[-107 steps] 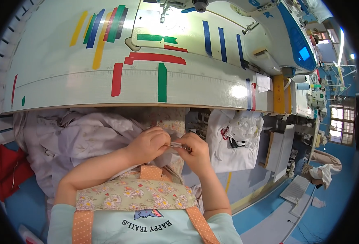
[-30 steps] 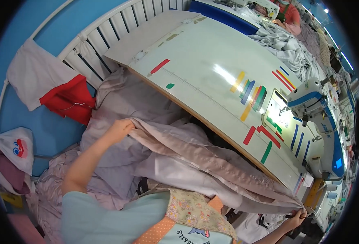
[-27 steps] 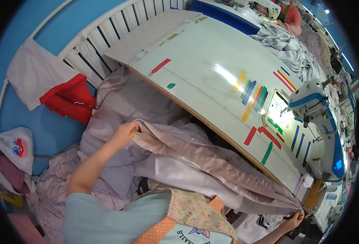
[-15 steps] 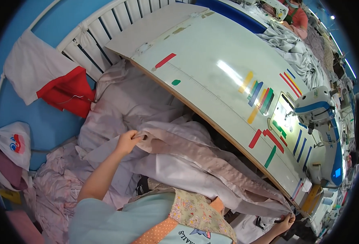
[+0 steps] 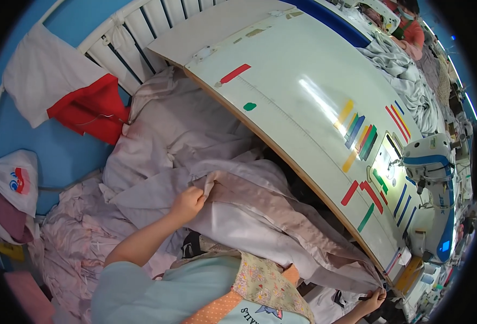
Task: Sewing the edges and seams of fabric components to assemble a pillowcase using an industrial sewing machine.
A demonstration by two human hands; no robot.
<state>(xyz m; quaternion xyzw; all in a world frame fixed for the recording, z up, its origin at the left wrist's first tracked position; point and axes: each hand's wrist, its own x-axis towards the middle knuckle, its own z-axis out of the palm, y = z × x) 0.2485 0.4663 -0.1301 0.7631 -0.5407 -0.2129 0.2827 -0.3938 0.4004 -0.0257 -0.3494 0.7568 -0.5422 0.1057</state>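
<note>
A long piece of pale pinkish fabric (image 5: 281,208) stretches across my lap, with a satiny band along its upper edge. My left hand (image 5: 189,204) is closed on one end of that band, to the left of the table. At the lower right, my right hand (image 5: 372,303) pinches the fabric's other end close to the table's front corner. A small dark object shows by the right fingers, too small to name. Between both hands the fabric hangs in a slack, folded curve, and more of the same cloth (image 5: 168,129) is heaped beneath and behind it.
A white table (image 5: 292,70) with coloured tape strips slants away to the right. On it stands a white-and-blue sewing machine (image 5: 433,162), lamp lit. A white slatted rail (image 5: 141,38), a red-and-white cloth (image 5: 87,105) and a plastic bag (image 5: 17,181) are at left. Another person (image 5: 411,38) works far right.
My left hand has moved slightly right and down, its wrist turned, still holding the fabric end. My right hand has shifted a little left and keeps its pinch. The view has tilted slightly.
</note>
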